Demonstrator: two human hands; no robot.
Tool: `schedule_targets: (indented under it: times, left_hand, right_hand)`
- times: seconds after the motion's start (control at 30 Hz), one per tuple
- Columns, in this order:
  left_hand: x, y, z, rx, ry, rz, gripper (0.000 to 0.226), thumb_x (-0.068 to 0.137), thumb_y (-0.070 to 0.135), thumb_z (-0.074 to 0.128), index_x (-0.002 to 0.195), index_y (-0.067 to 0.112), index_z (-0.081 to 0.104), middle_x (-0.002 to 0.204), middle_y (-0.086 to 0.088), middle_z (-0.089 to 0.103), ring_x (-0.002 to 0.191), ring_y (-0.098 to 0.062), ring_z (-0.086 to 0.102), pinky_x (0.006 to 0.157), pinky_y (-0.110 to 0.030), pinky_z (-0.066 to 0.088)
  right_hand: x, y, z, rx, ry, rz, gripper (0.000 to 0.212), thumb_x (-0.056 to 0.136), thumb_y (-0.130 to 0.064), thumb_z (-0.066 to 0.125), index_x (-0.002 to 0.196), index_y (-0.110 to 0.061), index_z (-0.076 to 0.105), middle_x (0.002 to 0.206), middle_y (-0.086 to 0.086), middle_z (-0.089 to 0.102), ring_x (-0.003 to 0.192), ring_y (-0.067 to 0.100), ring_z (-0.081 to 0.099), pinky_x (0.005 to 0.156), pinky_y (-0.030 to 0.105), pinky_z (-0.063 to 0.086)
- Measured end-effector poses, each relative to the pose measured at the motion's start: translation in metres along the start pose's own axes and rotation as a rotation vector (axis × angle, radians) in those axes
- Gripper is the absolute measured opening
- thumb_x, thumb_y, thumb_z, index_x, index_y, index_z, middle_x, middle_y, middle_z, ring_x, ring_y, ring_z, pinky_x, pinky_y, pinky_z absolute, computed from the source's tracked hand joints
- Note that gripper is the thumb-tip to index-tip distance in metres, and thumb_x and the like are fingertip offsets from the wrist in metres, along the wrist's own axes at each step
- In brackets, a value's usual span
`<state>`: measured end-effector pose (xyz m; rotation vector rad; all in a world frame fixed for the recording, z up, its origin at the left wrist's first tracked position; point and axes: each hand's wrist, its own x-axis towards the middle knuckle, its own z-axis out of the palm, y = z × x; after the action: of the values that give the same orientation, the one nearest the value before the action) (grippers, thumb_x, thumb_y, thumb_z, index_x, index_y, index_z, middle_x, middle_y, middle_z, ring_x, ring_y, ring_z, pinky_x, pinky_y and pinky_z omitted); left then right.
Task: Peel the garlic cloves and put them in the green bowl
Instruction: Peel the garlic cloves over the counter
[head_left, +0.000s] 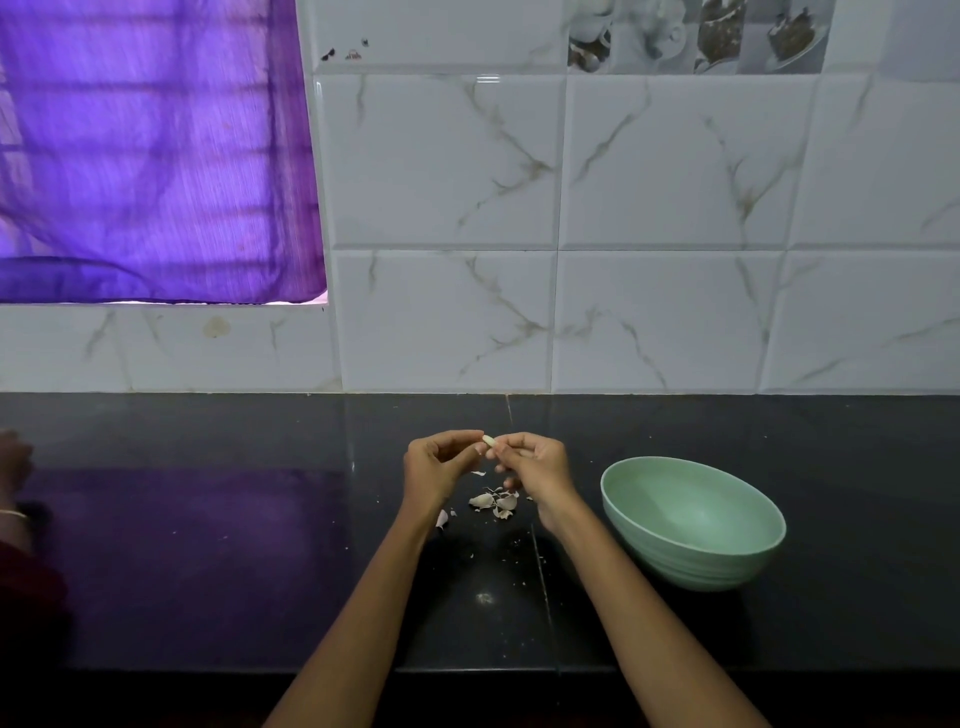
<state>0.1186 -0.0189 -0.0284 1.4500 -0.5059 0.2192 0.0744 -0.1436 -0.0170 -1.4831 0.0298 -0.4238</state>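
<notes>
Black glossy worktop, both forearms reaching in from the bottom edge. Garlic skins lie scattered just below the hands. Left hand and right hand meet above them, fingers curled, pinching a pale garlic clove between the fingertips, up off the surface. Green bowl sits just right of the right wrist, nothing visible inside. Behind: marbled white wall tiles and a purple curtain at left.
</notes>
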Motion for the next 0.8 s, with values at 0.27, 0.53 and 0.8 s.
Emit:
schedule_targets:
  times: [0.27, 0.53, 0.8]
  left_hand:
    - [0.0003, 0.0003, 0.0013, 0.136, 0.087, 0.134, 0.01, 0.075, -0.002, 0.072, 0.076, 0.007, 0.07, 0.071, -0.006, 0.07, 0.064, -0.008, 0.067, 0.061, -0.018, 0.054]
    - [0.0027, -0.0073, 0.001, 0.073, 0.048, 0.05, 0.011, 0.077, -0.003, 0.07, 0.08, 0.006, 0.066, 0.072, -0.013, 0.068, 0.069, -0.021, 0.069, 0.068, -0.031, 0.059]
    - [0.0034, -0.0074, 0.0001, -0.053, -0.045, -0.092, 0.021, 0.085, -0.006, 0.059, 0.094, 0.011, 0.068, 0.076, 0.001, 0.071, 0.074, -0.014, 0.066, 0.071, -0.025, 0.055]
  right_hand:
    - [-0.0009, 0.0012, -0.0004, -0.108, -0.059, -0.001, 0.015, 0.089, -0.008, 0.059, 0.098, 0.001, 0.066, 0.073, 0.002, 0.067, 0.055, 0.001, 0.056, 0.043, 0.015, 0.042]
    - [0.0023, 0.0047, -0.0009, -0.347, -0.037, -0.168, 0.01, 0.083, -0.017, 0.067, 0.089, -0.01, 0.069, 0.075, 0.003, 0.07, 0.066, 0.008, 0.063, 0.049, 0.019, 0.047]
    - [0.0049, 0.004, -0.003, -0.403, 0.013, -0.279, 0.007, 0.078, -0.015, 0.071, 0.085, -0.012, 0.071, 0.072, 0.006, 0.069, 0.058, 0.002, 0.058, 0.051, 0.015, 0.046]
